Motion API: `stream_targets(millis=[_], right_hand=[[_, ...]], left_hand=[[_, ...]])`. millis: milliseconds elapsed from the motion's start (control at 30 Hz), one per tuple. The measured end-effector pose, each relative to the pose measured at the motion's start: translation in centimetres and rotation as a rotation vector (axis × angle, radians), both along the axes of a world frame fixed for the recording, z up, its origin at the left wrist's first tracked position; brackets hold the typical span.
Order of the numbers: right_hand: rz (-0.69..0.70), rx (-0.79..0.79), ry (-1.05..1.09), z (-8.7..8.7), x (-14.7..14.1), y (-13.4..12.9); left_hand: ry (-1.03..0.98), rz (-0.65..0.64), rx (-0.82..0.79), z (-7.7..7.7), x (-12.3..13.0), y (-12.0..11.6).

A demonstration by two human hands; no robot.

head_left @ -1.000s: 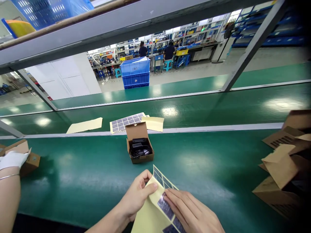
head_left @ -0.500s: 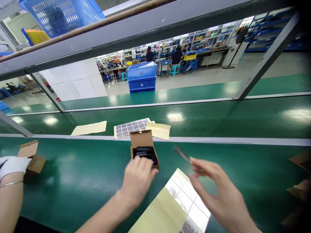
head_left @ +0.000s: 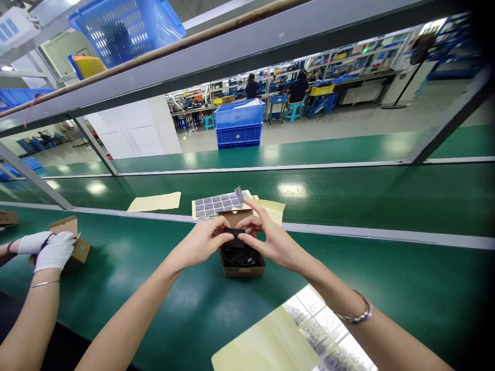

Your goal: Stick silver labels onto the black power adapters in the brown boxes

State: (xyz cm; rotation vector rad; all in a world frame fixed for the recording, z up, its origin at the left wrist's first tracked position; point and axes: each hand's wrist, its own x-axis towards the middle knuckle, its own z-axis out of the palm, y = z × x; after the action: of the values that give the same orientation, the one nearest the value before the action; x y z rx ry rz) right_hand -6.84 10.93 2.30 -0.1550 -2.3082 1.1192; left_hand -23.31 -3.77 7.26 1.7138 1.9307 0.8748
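Observation:
An open brown cardboard box [head_left: 243,271] stands on the green bench with dark items inside. Over it, my left hand [head_left: 204,239] pinches one end of a small black part [head_left: 235,233]. The other end is between the fingers and thumb of my right hand [head_left: 266,232], and a small grey label [head_left: 238,195] stands up at that hand's raised finger. In front of me to the right lies a sheet of silvery labels [head_left: 328,319], partly covered by its yellowish backing paper [head_left: 266,345].
Label sheets [head_left: 216,205] and yellowish paper [head_left: 154,201] lie behind the box. At the left, a person's white-gloved hands [head_left: 56,250] are at another open box [head_left: 81,251]. A grey shelf frame [head_left: 154,59] crosses above, carrying a blue basket [head_left: 127,31].
My left hand has lifted the black part out of the box. My right hand has moved left from the label sheet to the part, with the small label. The view has shifted slightly.

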Motion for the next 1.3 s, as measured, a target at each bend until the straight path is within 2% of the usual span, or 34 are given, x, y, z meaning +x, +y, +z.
stream_targets(millis=[67, 133, 200, 267, 333, 400, 467, 533, 600, 667, 767, 867, 933, 1067, 1200, 1233, 1300], right_hand=[[-0.042, -0.021, 0.007, 1.6, -0.2, -0.6], [-0.21, 0.0, 0.037, 2.2, -0.4, -1.5], [-0.415, 0.033, 0.097, 1.8, -0.5, -2.9], [-0.545, 0.109, 0.153, 0.8, -0.3, -4.6], [-0.529, 0.251, 0.185, -0.2, 0.4, -6.1], [-0.374, 0.363, 0.169, -0.4, 1.4, -6.9], [-0.225, 0.38, 0.163, 0.4, 2.4, -6.5], [-0.144, 0.4, 0.181, 1.9, 2.7, -5.1], [-0.05, 0.449, 0.132, 3.2, 2.4, -3.3], [0.065, 0.434, -0.026, 3.9, 1.7, -1.6], [0.087, 0.221, -0.179, 3.7, 1.0, 0.0], [0.05, -0.089, -0.169, 2.9, 1.2, 0.5], [0.022, -0.209, -0.135, 2.6, 1.5, 0.7], [-0.12, -0.255, -0.008, 3.0, 2.1, 1.1], [-0.404, -0.145, 0.198, 4.3, 2.9, 0.8], [-0.424, -0.135, 0.229, 4.6, 3.1, 0.5], [-0.356, -0.198, 0.222, 5.0, 3.2, -0.6]], left_hand=[[0.041, 0.047, 0.091, 0.3, 0.4, -0.1], [0.174, 0.189, 0.227, -0.3, 1.4, -0.2], [0.235, 0.323, 0.273, -1.2, 2.7, -0.4], [0.061, 0.324, 0.167, -2.0, 3.9, -0.7], [-0.313, 0.217, 0.027, -2.6, 4.4, -0.8], [-0.677, 0.117, -0.061, -2.6, 4.0, -0.8], [-0.837, 0.071, -0.133, -2.1, 3.2, -1.0], [-0.73, 0.032, -0.212, -1.0, 2.2, -1.3], [-0.457, -0.041, -0.201, 0.2, 1.5, -1.5], [-0.15, -0.084, -0.081, 1.2, 1.0, -1.5], [0.125, -0.003, 0.1, 1.8, 0.4, -1.3], [0.151, 0.047, 0.172, 1.2, -0.1, -1.1], [0.139, 0.031, 0.227, 0.6, -0.2, -1.1], [0.12, 0.055, 0.321, -0.5, -0.3, -1.4], [0.101, 0.129, 0.343, -1.1, -0.4, -2.0], [0.097, 0.141, 0.354, -1.2, -0.3, -2.2], [0.084, 0.148, 0.376, -1.7, 0.0, -2.5]])
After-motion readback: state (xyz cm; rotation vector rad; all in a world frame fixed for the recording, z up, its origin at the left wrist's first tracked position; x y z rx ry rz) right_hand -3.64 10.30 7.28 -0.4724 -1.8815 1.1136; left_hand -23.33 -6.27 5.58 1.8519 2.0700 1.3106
